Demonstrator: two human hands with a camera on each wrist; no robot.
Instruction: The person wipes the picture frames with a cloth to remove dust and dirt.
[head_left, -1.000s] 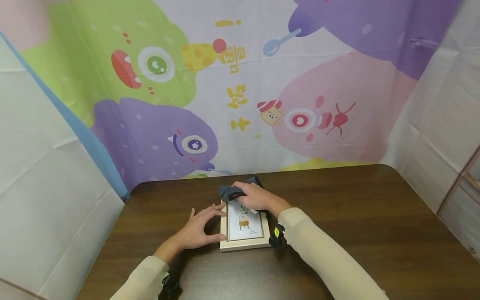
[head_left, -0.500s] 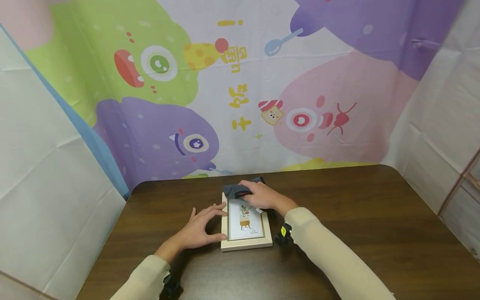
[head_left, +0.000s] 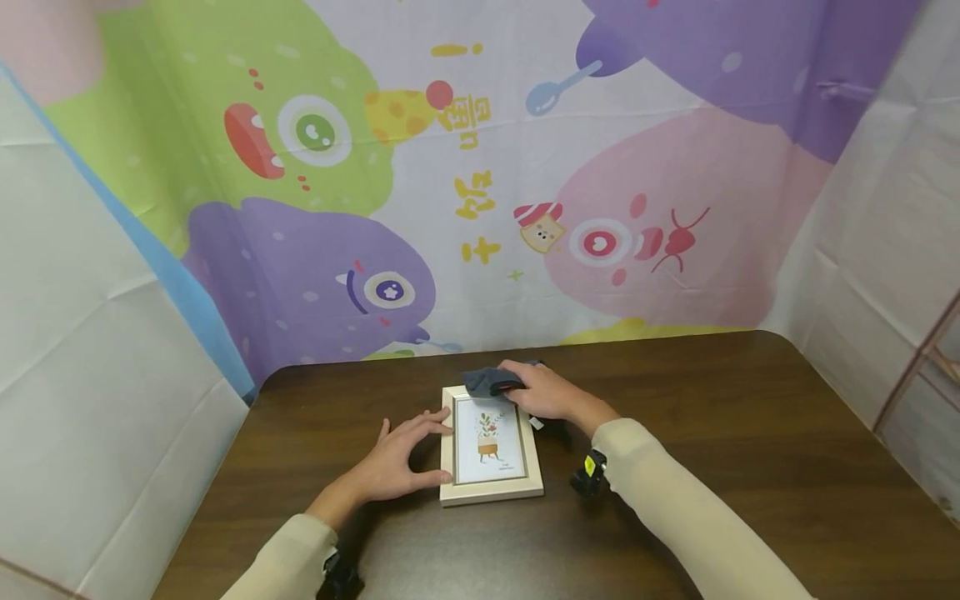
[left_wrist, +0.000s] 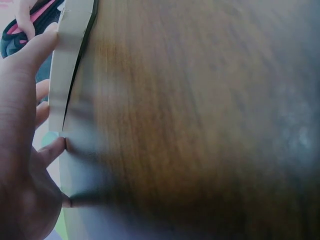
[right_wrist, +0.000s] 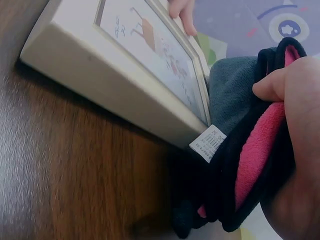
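A cream picture frame (head_left: 491, 492) lies flat on the dark wooden table, its picture of a potted plant facing up. My left hand (head_left: 393, 458) rests along its left side, thumb and fingers spread with the tips on the border. At the frame's far right corner my right hand (head_left: 551, 392) grips a bunched grey cloth (head_left: 487, 382). In the right wrist view the cloth (right_wrist: 232, 80) shows a pink underside, black edging and a white label (right_wrist: 207, 143). It covers part of the far border of the frame. In the left wrist view the left hand's fingertips touch the frame's side (left_wrist: 67, 60).
The brown table (head_left: 712, 433) extends to both sides. A curtain (head_left: 487, 308) printed with cartoon monsters hangs right behind its far edge. Pale sheets hang at the left (head_left: 82, 375) and right (head_left: 877, 225). A small black device is strapped to each wrist.
My right hand has slid the cloth to the right along the frame's far edge, uncovering the far left corner. The left hand and the frame have stayed in place.
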